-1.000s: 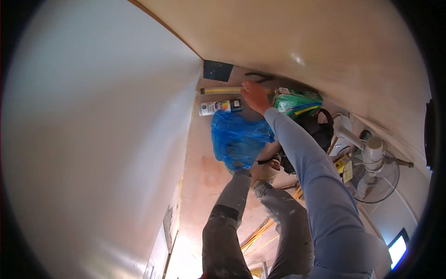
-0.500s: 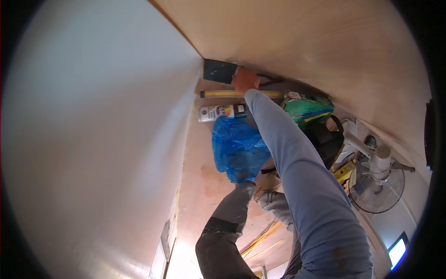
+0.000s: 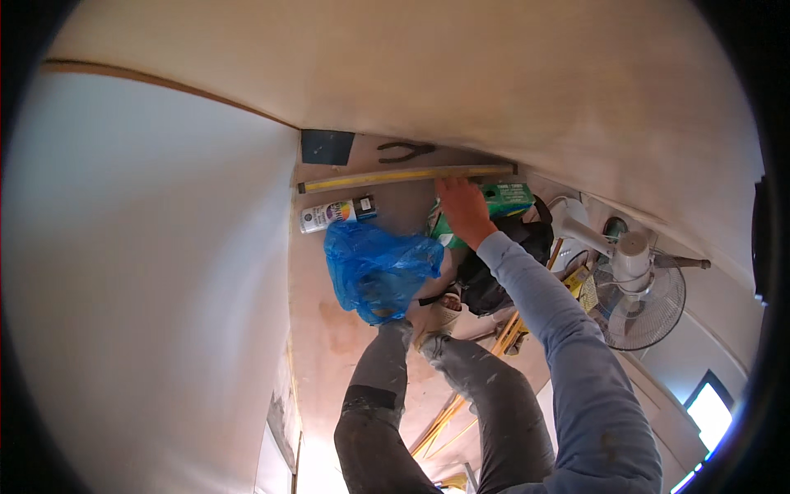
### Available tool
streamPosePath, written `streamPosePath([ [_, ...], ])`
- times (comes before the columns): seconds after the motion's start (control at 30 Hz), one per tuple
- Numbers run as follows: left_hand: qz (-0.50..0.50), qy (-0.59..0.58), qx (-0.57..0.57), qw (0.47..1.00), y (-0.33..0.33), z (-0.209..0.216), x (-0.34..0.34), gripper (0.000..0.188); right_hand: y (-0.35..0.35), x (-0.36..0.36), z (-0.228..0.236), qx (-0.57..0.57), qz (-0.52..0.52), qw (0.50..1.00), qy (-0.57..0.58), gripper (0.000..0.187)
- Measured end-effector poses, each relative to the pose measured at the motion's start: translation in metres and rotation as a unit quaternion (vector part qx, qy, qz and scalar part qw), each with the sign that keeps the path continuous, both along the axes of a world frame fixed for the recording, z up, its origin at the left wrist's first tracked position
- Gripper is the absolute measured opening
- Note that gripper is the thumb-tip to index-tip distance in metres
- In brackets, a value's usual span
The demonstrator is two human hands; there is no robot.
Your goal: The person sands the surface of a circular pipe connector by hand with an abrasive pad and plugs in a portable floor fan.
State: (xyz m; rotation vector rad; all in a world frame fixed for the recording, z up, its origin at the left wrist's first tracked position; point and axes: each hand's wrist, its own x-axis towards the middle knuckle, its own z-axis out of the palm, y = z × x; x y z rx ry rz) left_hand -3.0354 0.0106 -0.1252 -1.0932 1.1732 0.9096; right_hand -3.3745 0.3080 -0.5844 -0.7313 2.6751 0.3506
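My right hand reaches over a green box, its back toward me and the fingertips mostly hidden. Its fingers lie close to a long grey bar with a yellow strip; I cannot tell whether they touch it. Past the bar, a pair of dark pliers lies with its handles apart. A dark square sheet rests in the corner. Nearer, a white spray can with a colourful label lies on its side beside a crumpled blue plastic bag. My left hand is out of the picture.
A black bag sits beside the green box. To the right stands a white fan with a wire cage. A pale wall closes in the left, a wooden panel the far side. Thin wooden strips lie between my legs.
My right hand has left the dark sheet and come back toward the green box. The pliers are now fully uncovered. The view has shifted, so floor things appear further left.
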Motion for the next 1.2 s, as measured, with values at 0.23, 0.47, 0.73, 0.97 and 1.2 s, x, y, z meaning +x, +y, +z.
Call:
streamPosePath([
  [0.23, -0.010, 0.012, 0.003, 1.000, 0.002, 0.025, 0.006, 0.050, 0.007, 0.093, 0.049, -0.039, -0.002, 0.998, -0.059, 0.040],
  [0.47, 0.018, 0.028, 0.001, 0.999, 0.003, 0.036, 0.018, 0.048, 0.034, 0.147, 0.057, -0.084, -0.031, 0.993, -0.078, 0.039],
  [0.73, -0.022, 0.015, 0.006, 1.000, 0.004, 0.042, 0.017, 0.049, 0.009, 0.058, 0.036, -0.074, -0.032, 0.993, -0.083, 0.047],
  [0.97, 0.019, -0.035, 0.017, 0.999, -0.005, 0.018, 0.053, 0.045, -0.035, -0.062, -0.015, -0.040, 0.012, 0.980, -0.197, 0.045],
  [1.2, 0.033, -0.044, -0.015, 0.998, -0.015, 0.006, 0.031, 0.046, -0.193, -0.075, -0.119, -0.516, -0.478, 0.624, -0.339, 0.040],
])
